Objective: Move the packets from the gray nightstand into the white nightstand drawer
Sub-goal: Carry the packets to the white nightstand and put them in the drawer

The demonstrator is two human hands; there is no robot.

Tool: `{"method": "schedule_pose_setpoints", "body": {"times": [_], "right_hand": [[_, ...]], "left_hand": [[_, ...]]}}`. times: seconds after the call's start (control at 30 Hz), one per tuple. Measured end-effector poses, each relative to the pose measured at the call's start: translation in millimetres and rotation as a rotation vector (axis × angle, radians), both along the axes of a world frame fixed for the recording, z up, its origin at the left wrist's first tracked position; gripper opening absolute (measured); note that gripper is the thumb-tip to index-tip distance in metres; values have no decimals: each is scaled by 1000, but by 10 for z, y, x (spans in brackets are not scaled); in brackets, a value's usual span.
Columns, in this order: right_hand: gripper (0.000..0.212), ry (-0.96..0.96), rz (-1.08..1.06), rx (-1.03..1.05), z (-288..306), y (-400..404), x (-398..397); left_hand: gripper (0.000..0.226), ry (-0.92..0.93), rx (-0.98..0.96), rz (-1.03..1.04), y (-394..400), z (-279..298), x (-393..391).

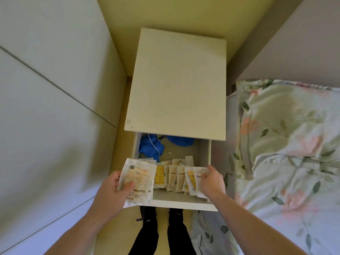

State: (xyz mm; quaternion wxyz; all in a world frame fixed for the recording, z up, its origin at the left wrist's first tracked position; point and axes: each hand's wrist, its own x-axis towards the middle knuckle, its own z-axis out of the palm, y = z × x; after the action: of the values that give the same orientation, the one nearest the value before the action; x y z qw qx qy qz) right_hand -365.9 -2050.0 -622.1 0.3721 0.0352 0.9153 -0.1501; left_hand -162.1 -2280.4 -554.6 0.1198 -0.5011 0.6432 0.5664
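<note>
Packets [174, 176]: I see them standing in a row at the drawer [184, 204] front.
Left hand [112, 188]: fingers grasp a large packet [137, 178] over the left edge, likely next in.
Right hand [211, 181]: fingers pinch the row's right end, steadying it.
Blue cloth [150, 147]: behind.

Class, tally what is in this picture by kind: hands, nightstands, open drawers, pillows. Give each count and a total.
Hands: 2 (left hand, right hand)
Nightstands: 1 (white nightstand)
Open drawers: 1 (drawer)
Pillows: 1 (floral pillow)
Total: 5
</note>
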Motion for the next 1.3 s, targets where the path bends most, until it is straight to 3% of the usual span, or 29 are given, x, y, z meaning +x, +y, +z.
{"method": "schedule_pose_setpoints", "body": {"times": [0.27, 0.5, 0.63, 0.87, 1.1, 1.3], "right_hand": [[45, 7, 266, 147, -669, -114, 58], [55, -41, 644, 278, -772, -97, 91], [77, -35, 761, 310, -733, -113, 33], [61, -50, 626, 231, -578, -175, -85], [25, -106, 323, -157, -535, -758, -32], [12, -235, 328, -214, -868, -1402, 377]], "left_hand": [[20, 4, -7, -4, -10, -429, -163], [19, 9, -24, -17, 17, -498, -155], [20, 7, -37, -19, -33, -502, -110], [18, 14, -50, 45, -157, -407, -28], [15, -24, -106, 151, -329, -350, 199], [15, -85, -80, 176, -295, -510, 403]]}}
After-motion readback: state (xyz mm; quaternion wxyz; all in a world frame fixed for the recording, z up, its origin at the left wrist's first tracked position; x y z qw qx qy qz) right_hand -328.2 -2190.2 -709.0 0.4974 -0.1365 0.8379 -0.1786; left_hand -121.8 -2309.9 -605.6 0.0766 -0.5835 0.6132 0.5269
